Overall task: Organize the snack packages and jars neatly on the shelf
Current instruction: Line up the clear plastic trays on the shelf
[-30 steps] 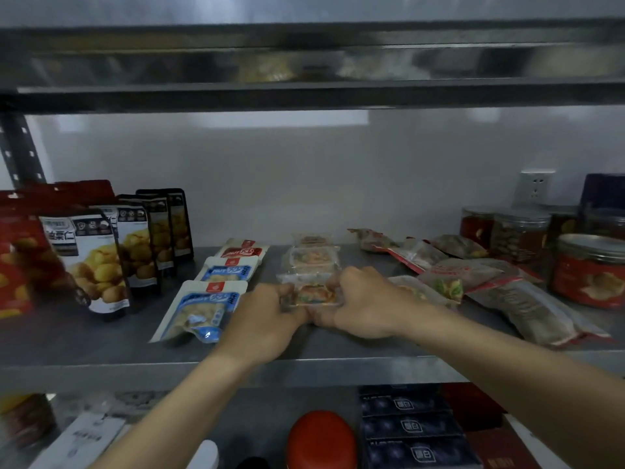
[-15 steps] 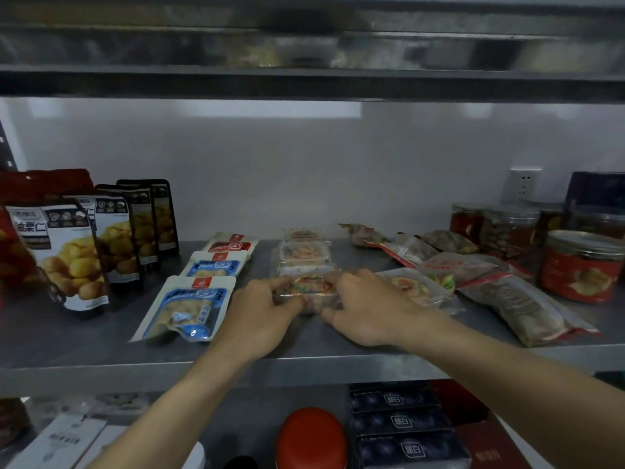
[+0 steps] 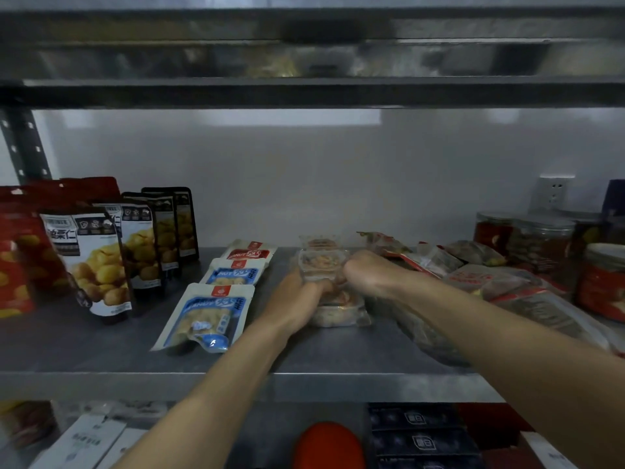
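Aligning a clear snack pack [image 3: 323, 262] in the centre column of the metal shelf [image 3: 101, 346]: the pack is gripped at its left edge by the left hand [image 3: 296, 299] and at its right edge by the right hand [image 3: 368, 272], with the fingers [image 3: 319, 287] of both curled round its rim. It is held between a second clear pack [image 3: 338, 313] nearer the shelf front and a third clear pack [image 3: 318, 241] toward the back wall; whether it rests on the shelf or overlaps the front pack cannot be told. The step is judged best done by squaring the pack to the shelf edge and setting it in line with its two neighbours, as is seen in the flat row of nut pouches [image 3: 209, 316] just to the left. Light, even pressure is advised, since the thin plastic is likely to buckle. The right forearm passes over the loose bags [image 3: 507, 286], which should not be dragged on withdrawal. Standing chestnut pouches [image 3: 91, 262] at far left and lidded jars [image 3: 541, 242] at far right are left untouched.
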